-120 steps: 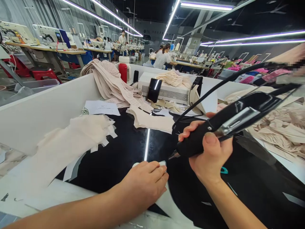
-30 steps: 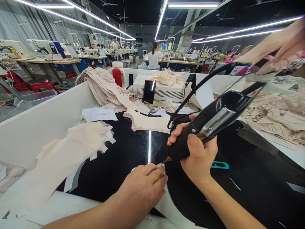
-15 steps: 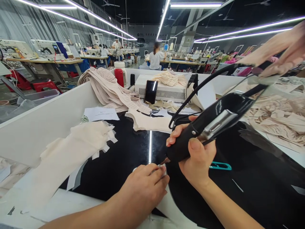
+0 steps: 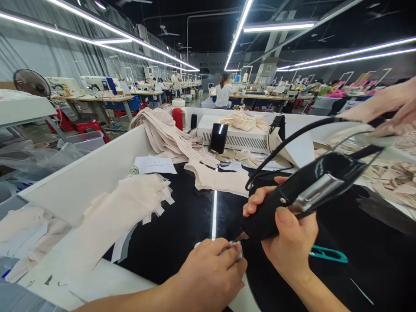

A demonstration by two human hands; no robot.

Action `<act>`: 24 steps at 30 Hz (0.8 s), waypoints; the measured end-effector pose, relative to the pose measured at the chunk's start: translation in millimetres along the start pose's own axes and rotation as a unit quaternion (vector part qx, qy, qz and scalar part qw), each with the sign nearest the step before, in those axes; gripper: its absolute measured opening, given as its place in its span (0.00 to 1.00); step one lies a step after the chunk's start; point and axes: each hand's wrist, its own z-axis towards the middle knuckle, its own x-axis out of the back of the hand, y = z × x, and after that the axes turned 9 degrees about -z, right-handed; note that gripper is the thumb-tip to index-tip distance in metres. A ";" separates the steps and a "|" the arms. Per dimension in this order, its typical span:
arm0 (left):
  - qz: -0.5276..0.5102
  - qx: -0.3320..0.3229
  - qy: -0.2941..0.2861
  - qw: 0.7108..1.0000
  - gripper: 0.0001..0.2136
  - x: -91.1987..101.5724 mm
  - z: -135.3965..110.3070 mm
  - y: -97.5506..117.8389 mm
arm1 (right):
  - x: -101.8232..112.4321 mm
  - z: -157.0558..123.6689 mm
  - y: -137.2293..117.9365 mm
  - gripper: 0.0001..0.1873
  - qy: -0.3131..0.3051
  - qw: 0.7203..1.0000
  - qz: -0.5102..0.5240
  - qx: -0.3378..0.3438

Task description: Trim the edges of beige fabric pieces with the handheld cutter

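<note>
a glossy black table top [image 4: 182, 225] fills the middle of the view, with a strip of ceiling light mirrored down its centre. a low white partition wall [image 4: 87, 177] borders it on the left and runs round the far side. against that wall lies a loose pile of pale beige cut fabric pieces [image 4: 123, 208], and further back a tall stack of folded beige garments [image 4: 162, 130] leans over the partition. behind the stack stands a white box-shaped machine with a vented front [image 4: 240, 138], with more beige fabric on top and a black phone [image 4: 218, 138] propped against it.

a long black handheld tool with a metal clip and a black cable [image 4: 308, 190] slants across the right half, its pointed tip down at the table just beside the left fingertips. the right hand [image 4: 289, 242] is wrapped tightly around the tool's lower body, thumb on top. another person's hand [image 4: 390, 104] reaches in at the upper right edge, near the tool's cable end.

the left hand [image 4: 211, 273] rests palm down on the table's near edge, fingers bent and close together over a small white fabric piece [image 4: 234, 244]; whether they pinch it or only press it cannot be told. teal thread snips [image 4: 328, 255] lie flat on the black surface just right of the right wrist.
</note>
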 end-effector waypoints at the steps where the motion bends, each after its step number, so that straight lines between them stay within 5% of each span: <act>1: 0.006 -0.005 0.000 1.000 0.11 -4.9 -0.1 -1.8 | 0.8 -0.3 0.5 0.23 0.003 1.000 -0.002 -0.005; 6: 0.034 -0.050 0.063 0.996 0.11 -33.8 -1.4 -15.1 | 3.1 -0.2 4.1 0.20 0.009 1.000 -0.003 -0.011; 9: 0.043 -0.054 0.047 0.996 0.12 -40.1 0.5 -22.3 | 5.2 2.1 5.1 0.21 0.018 0.999 -0.024 -0.025; 18: 0.029 0.039 -0.017 0.999 0.10 -5.8 7.0 -28.8 | 38.5 7.4 -7.8 0.28 0.056 0.985 -0.158 -0.035; 24: 0.042 0.072 -0.010 0.997 0.10 1.6 6.5 -42.8 | 37.8 -3.2 -18.2 0.23 0.053 0.991 -0.126 -0.007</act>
